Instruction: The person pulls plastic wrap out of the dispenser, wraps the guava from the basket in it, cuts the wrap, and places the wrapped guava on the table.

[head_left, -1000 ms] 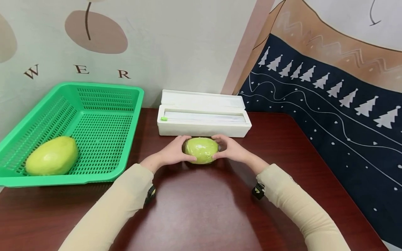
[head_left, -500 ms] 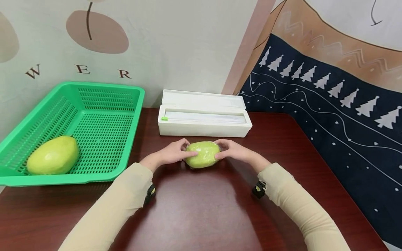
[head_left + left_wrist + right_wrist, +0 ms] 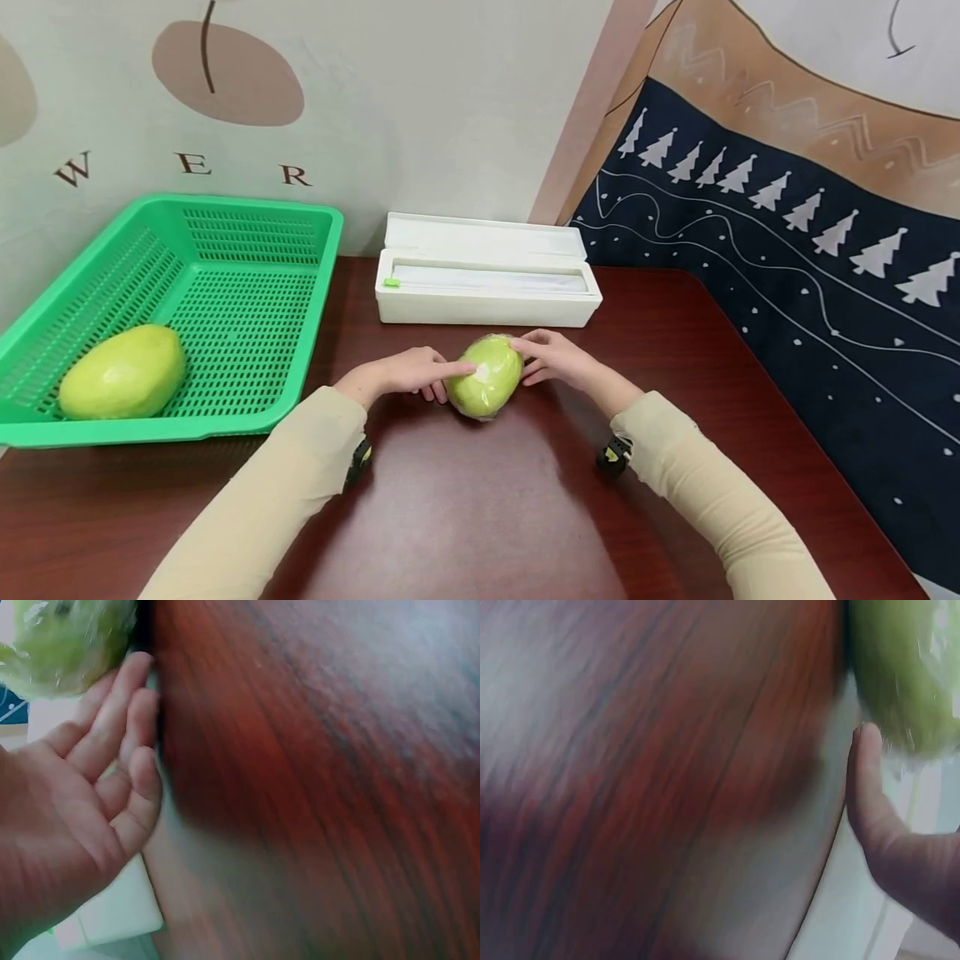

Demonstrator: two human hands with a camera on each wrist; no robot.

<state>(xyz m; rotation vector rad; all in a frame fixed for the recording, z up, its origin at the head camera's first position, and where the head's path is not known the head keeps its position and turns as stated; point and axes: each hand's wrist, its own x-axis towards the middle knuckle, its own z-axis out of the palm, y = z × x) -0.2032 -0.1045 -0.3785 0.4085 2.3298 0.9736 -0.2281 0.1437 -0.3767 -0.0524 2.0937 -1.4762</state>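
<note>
A yellow-green fruit (image 3: 491,387), mango-like and wrapped in clear cling film, sits tilted on the dark red table between both hands. My left hand (image 3: 408,371) is at its left side, one straight finger touching the top and the others loosely bent beside it. In the left wrist view, the left hand (image 3: 90,776) has its fingertips near the wrapped fruit (image 3: 71,649). My right hand (image 3: 558,360) touches the upper right side with extended fingers. The right wrist view shows one straight digit of the right hand (image 3: 870,780) against the wrapped fruit (image 3: 907,675).
Behind the hands stands a white cling-film box (image 3: 487,308) with its lid raised and a green slider (image 3: 392,282). At left is a green basket (image 3: 303,367) holding an unwrapped yellow-green fruit (image 3: 123,373). Walls with printed cloth border the table (image 3: 480,517) at back and right.
The wrapped fruit has turned from lying crosswise to tilted, and moved slightly nearer. Both hands have loosened from gripping its ends to touching it with extended fingers.
</note>
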